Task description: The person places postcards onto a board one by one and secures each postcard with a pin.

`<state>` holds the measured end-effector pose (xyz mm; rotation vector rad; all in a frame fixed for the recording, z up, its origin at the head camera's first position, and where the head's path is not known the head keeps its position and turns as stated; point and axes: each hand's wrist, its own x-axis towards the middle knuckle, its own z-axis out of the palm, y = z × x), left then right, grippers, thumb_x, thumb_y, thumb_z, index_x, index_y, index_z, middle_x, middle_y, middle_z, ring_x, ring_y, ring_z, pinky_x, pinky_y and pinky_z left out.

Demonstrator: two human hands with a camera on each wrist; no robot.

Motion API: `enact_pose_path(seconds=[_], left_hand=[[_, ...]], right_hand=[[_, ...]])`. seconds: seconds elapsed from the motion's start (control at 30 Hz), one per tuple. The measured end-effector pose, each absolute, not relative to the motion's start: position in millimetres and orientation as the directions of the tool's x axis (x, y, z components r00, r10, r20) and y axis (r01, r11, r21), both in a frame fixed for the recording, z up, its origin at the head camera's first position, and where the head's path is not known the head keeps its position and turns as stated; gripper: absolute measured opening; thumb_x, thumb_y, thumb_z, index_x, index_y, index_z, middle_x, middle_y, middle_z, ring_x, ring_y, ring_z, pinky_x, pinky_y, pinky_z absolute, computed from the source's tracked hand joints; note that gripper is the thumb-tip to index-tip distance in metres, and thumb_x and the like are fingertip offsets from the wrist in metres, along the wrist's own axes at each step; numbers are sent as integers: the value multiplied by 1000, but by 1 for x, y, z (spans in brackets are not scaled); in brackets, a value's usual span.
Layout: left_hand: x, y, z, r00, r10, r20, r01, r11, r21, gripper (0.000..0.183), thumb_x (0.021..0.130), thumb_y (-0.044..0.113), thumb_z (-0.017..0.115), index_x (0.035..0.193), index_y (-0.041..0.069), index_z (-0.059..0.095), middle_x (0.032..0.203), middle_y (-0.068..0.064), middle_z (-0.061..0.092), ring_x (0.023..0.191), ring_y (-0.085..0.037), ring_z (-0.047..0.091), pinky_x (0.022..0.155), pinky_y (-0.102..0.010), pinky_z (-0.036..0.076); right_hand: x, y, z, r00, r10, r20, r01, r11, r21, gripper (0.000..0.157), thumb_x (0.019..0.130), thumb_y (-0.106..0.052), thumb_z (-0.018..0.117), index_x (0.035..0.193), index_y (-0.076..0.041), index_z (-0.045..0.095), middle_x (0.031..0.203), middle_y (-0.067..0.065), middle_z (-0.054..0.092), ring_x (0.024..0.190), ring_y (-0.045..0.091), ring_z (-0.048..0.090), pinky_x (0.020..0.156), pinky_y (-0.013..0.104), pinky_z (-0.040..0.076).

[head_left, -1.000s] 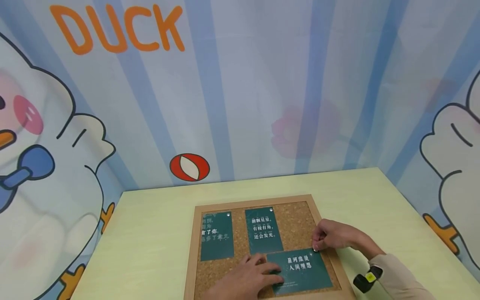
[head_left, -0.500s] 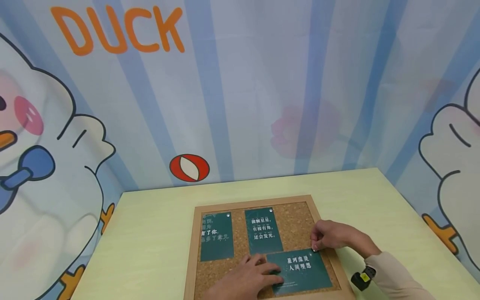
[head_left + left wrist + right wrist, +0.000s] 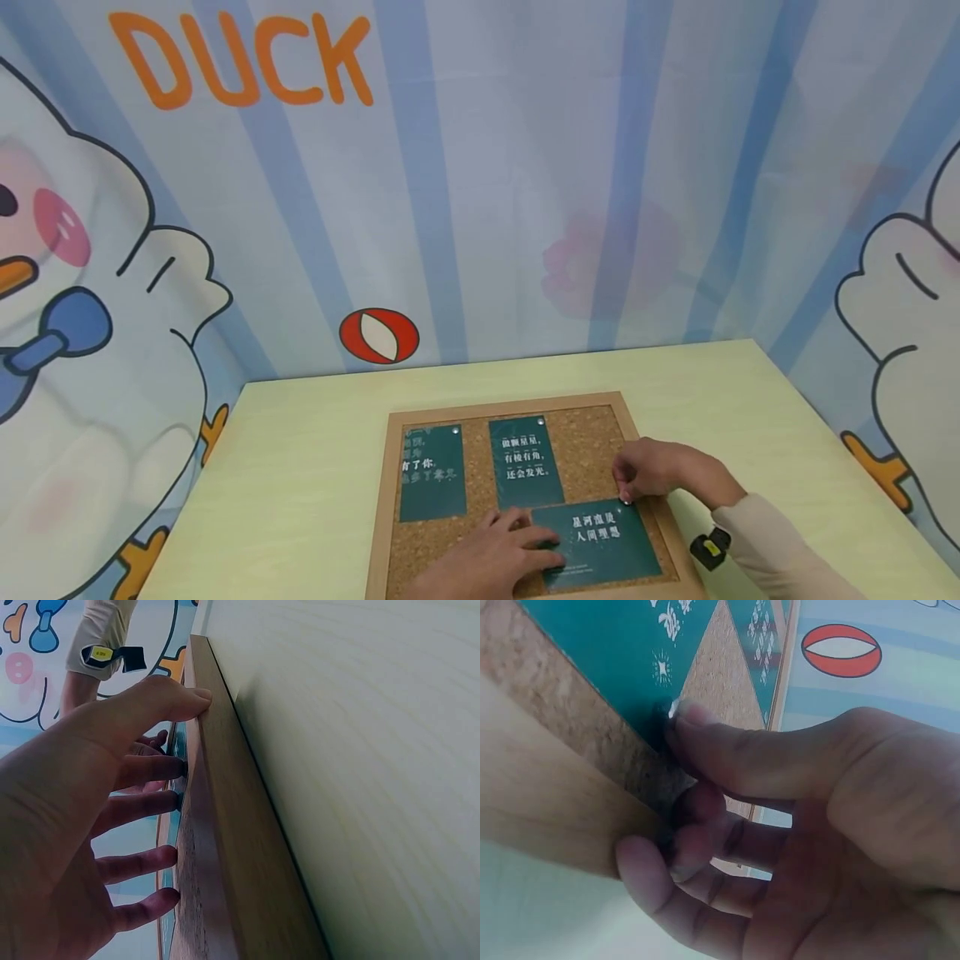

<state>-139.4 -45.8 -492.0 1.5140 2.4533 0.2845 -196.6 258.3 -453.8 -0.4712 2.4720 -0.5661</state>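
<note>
A green card with white characters (image 3: 600, 546) lies crosswise on the front right of a framed cork board (image 3: 588, 450). My left hand (image 3: 491, 558) rests spread over the card's left end. The left wrist view shows its fingers at the board's face and its thumb (image 3: 196, 701) along the wooden frame. At the card's upper right corner, my right hand (image 3: 651, 468) pinches a small silvery pushpin (image 3: 674, 709) between thumb and curled forefinger. The fingertips hide most of the pin.
Two upright green cards, one at left (image 3: 433, 498) and one in the middle (image 3: 523, 492), each carry a pin near the top right corner. The board lies on a pale yellow table (image 3: 315, 483), before a printed backdrop (image 3: 495, 208).
My right wrist and forearm have shifted slightly left, while the fingers stay on the pin at the card's corner. My left hand has kept its place.
</note>
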Motion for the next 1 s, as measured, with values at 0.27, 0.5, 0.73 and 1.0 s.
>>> enact_pose_path(seconds=[0.27, 0.5, 0.73, 1.0], left_hand=[[-140, -46, -493, -429, 898, -99, 853, 438, 284, 59, 94, 65, 65, 145, 35, 61, 148, 14, 54, 127, -14, 49, 98, -43, 48], [-142, -47, -493, -449, 887, -107, 817, 456, 353, 62, 93, 67, 65, 146, 35, 60, 150, 14, 52, 128, -14, 47, 101, -46, 46], [-145, -49, -492, -438, 894, -96, 830, 443, 340, 62, 94, 66, 63, 147, 34, 60, 151, 12, 52, 128, -14, 47, 102, -45, 45], [-146, -48, -490, -414, 904, -105, 862, 427, 273, 68, 94, 72, 58, 151, 35, 55, 155, 13, 48, 130, -15, 47, 108, -46, 44]], right_hand=[[-199, 252, -449, -768, -417, -487, -200, 878, -435, 22, 92, -6, 78, 75, -12, 66, 70, -3, 58, 63, 13, 53, 56, 27, 43], [-198, 248, -450, -792, -411, -451, -252, 894, -371, 23, 91, -9, 80, 76, -14, 63, 72, -2, 57, 65, 14, 53, 58, 31, 44], [-198, 244, -448, -832, -363, -420, -245, 919, -308, 23, 90, -14, 83, 77, -15, 64, 72, -2, 58, 66, 15, 53, 59, 33, 44], [-202, 258, -447, -861, -313, -402, -230, 943, -241, 33, 86, -35, 86, 83, -15, 60, 77, -1, 54, 69, 16, 51, 62, 34, 40]])
